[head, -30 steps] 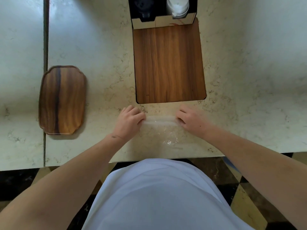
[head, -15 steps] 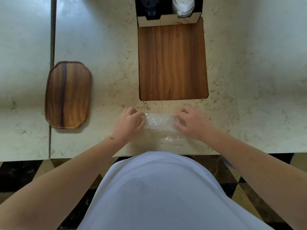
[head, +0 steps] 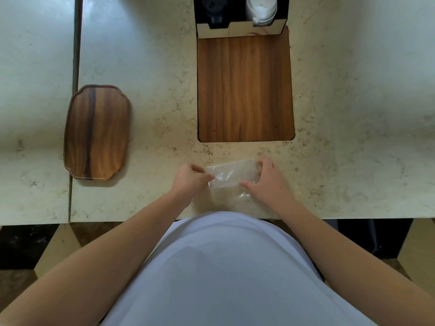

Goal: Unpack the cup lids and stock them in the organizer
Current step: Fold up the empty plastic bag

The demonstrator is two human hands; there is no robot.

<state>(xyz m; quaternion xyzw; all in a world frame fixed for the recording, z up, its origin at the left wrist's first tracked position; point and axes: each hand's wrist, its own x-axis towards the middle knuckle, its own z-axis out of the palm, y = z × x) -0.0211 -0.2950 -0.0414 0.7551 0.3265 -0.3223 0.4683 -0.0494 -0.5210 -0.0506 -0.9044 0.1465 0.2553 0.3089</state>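
A clear, empty plastic bag [head: 231, 176] lies folded on the marble counter close to the front edge. My left hand [head: 189, 178] pinches its left end with closed fingers. My right hand [head: 267, 182] clasps the right end, thumb under and fingers over the top. At the far edge stands the black organizer [head: 240, 28] with a cream front. Its right slot holds a stack of white cup lids [head: 261, 8], and dark lids [head: 213, 10] fill the left slot.
A wooden board [head: 244, 90] lies flat in front of the organizer. An oblong wooden tray [head: 96, 131] sits at the left, beside a seam in the counter [head: 75, 90]. The counter's front edge runs just below my hands.
The bag has been folded from a thin flat strip into a thicker packet. Both hands have shifted slightly right along it, the right hand now wrapping its end.
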